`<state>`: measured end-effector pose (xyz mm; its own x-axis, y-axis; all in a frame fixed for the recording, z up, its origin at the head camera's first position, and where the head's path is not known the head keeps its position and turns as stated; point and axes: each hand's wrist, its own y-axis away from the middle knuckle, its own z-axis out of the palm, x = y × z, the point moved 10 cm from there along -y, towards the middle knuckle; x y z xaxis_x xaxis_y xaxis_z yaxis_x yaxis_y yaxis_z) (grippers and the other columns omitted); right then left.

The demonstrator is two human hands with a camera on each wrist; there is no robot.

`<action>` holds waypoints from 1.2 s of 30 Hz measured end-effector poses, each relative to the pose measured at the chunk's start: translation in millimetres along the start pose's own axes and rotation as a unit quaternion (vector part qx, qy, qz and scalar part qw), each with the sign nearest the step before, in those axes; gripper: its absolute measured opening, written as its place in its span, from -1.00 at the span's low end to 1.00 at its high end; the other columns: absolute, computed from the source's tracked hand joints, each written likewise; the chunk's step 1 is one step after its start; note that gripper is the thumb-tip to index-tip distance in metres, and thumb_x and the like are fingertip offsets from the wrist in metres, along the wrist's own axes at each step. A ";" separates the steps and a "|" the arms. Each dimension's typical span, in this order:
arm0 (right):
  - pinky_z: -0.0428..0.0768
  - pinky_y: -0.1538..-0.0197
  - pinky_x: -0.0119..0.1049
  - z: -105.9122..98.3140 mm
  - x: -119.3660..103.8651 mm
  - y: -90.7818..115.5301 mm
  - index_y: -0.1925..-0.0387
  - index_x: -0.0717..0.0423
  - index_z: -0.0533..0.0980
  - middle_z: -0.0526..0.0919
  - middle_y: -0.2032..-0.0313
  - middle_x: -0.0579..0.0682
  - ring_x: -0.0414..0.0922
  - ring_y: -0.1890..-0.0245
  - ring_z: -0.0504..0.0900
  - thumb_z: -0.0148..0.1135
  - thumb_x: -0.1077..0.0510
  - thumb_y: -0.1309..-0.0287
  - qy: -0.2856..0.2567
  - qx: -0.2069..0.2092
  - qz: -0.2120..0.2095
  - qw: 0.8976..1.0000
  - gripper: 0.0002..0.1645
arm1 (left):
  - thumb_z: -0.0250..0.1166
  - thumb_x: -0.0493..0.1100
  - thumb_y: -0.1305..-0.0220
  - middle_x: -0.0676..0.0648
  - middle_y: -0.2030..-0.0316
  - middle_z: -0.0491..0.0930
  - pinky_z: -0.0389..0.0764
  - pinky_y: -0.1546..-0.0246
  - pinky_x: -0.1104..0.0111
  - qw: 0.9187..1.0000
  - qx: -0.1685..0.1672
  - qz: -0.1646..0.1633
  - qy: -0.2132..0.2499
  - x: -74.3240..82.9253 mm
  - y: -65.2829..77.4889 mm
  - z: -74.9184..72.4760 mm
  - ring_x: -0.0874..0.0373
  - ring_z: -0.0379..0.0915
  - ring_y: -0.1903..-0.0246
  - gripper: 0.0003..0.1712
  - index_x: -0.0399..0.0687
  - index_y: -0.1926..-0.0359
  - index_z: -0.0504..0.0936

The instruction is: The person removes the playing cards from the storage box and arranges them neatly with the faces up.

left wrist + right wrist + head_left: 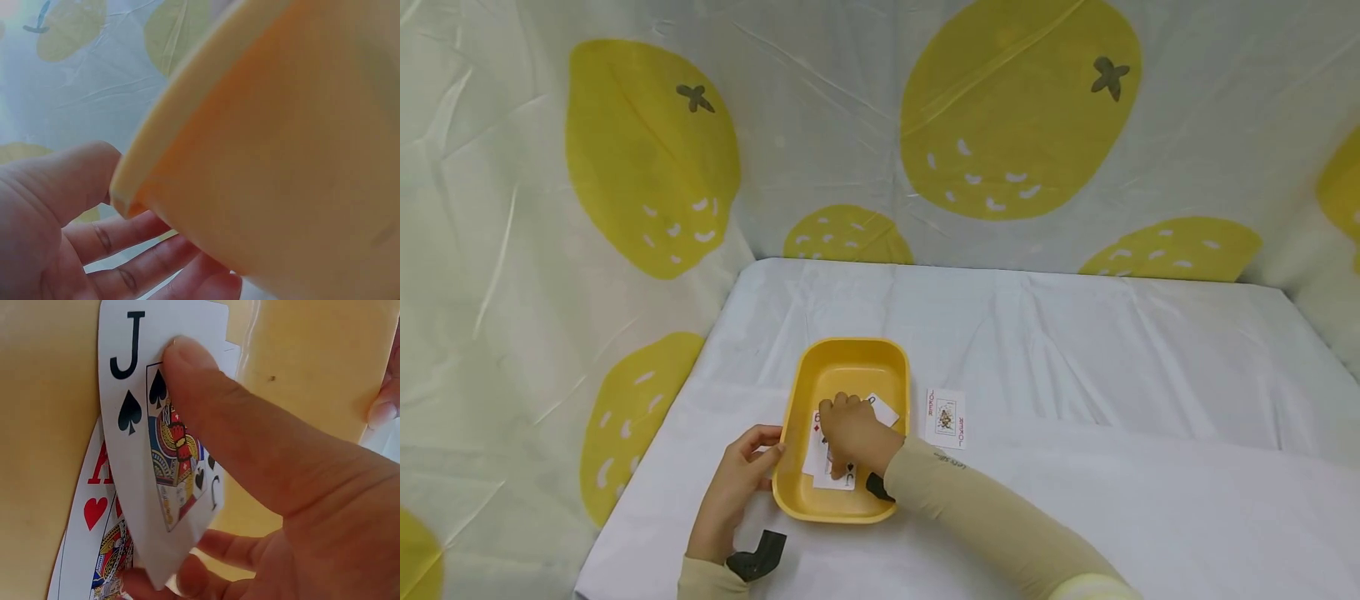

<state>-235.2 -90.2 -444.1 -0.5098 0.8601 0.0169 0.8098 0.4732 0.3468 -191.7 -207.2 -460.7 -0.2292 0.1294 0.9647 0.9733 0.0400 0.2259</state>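
My left hand point(741, 479) holds the left side of a yellow plastic tray point(790, 498), thumb at the rim and fingers against the outer wall. Inside the tray, my right hand point(859, 433) pinches a playing card, the jack of spades point(128, 456), with the thumb pressed on its face and the fingers behind it. The card is bowed. Under it lies a king of hearts point(81, 515). A red diamond card point(815, 425) and another white card point(884, 411) show around the right hand in the head view.
A joker card point(945, 418) lies face up on the white tablecloth point(1075, 500), just right of the tray. Lemon-print sheets point(820, 125) stand as walls behind and at the sides of the table.
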 end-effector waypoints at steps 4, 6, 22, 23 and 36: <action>0.49 0.32 -0.29 -4.9 -1.1 0.9 0.11 0.14 0.30 0.29 0.30 0.05 -0.07 0.38 0.43 0.56 -0.11 0.51 -0.056 0.018 -0.013 0.998 -0.11 | 0.15 -0.37 -0.16 -0.23 0.24 0.41 0.57 0.63 0.24 1.000 -0.003 0.002 0.005 0.4 0.0 0.2 0.07 0.50 0.44 -0.75 -0.30 0.11 0.50; 0.49 0.38 -0.30 -6.8 -1.5 1.4 0.15 0.14 0.32 0.27 0.29 0.05 -0.08 0.42 0.43 0.56 -0.03 0.46 -0.080 0.023 -0.019 0.996 -0.20 | 0.15 -0.37 -0.16 -0.23 0.24 0.41 0.58 0.62 0.23 1.000 -0.004 0.004 0.005 0.8 -0.1 0.4 0.07 0.50 0.44 -0.75 -0.30 0.10 0.50; 0.49 0.43 -0.48 -40.3 21.1 10.2 -0.02 0.05 0.42 0.53 0.27 -0.10 -0.25 0.44 0.49 0.11 0.26 -0.15 -0.342 0.013 -0.124 0.931 -0.64 | 0.16 -0.36 -0.15 -0.23 0.23 0.41 0.57 0.62 0.26 1.000 0.002 -0.001 -0.006 1.0 1.9 1.1 0.07 0.49 0.43 -0.74 -0.31 0.09 0.49; 0.50 0.41 -0.46 -43.8 26.6 12.1 -0.04 0.03 0.41 0.53 0.25 -0.10 -0.24 0.43 0.49 0.09 0.25 -0.18 -0.366 0.021 -0.128 0.921 -0.64 | 0.16 -0.36 -0.15 -0.23 0.23 0.41 0.57 0.63 0.26 1.000 0.003 0.000 -0.005 0.9 2.1 1.0 0.08 0.49 0.44 -0.73 -0.32 0.09 0.49; 0.59 0.39 -0.15 -54.3 156.2 62.6 -0.10 0.11 0.35 0.52 0.16 0.12 -0.03 0.42 0.57 0.02 0.21 -0.24 -0.562 0.102 -0.100 0.815 -0.61 | 0.17 -0.35 -0.15 -0.22 0.23 0.44 0.57 0.63 0.27 1.000 0.000 0.000 -0.001 0.4 2.4 3.0 0.09 0.48 0.45 -0.73 -0.31 0.08 0.49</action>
<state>-279.9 63.5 -368.8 -0.1439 0.3389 -0.9298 0.8330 0.5487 0.0711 -189.4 -204.1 -460.3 -0.2297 0.1323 0.9642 0.9732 0.0392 0.2265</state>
